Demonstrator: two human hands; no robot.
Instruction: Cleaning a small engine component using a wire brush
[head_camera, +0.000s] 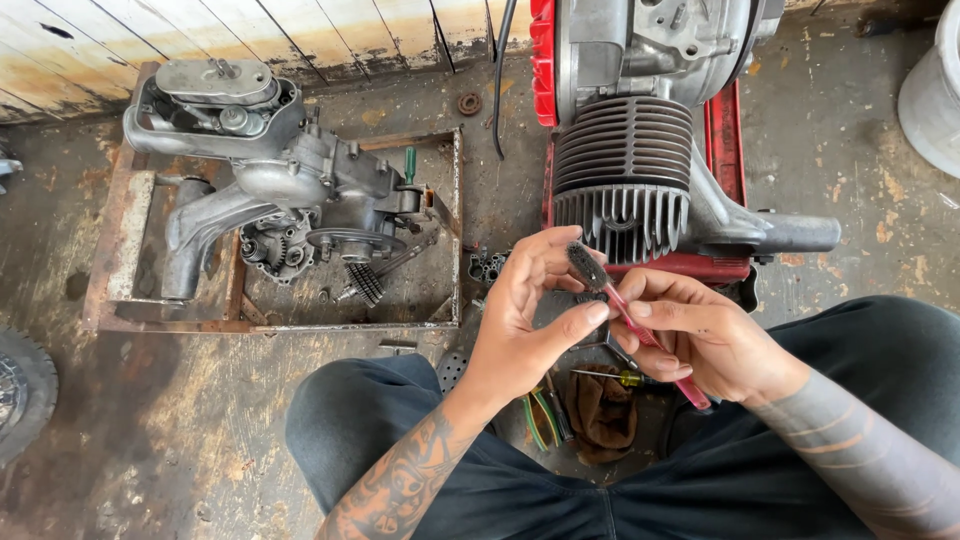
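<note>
My right hand (700, 335) grips a pink-handled brush (628, 318) with dirty dark bristles at its upper end. My left hand (530, 315) curls around the brush head, thumb and fingers pinching something small and dark that I cannot make out. Both hands hover over my lap, just in front of a finned grey engine cylinder (622, 175) that sits on a red stand (722, 140).
A second engine casing (270, 180) lies in a rusty metal frame (120, 240) on the left. A brown rag (602, 412), a yellow-handled screwdriver (612, 377) and green-yellow tools lie on the concrete between my knees. A tyre (20, 390) is at far left, a pale bucket (935, 90) at top right.
</note>
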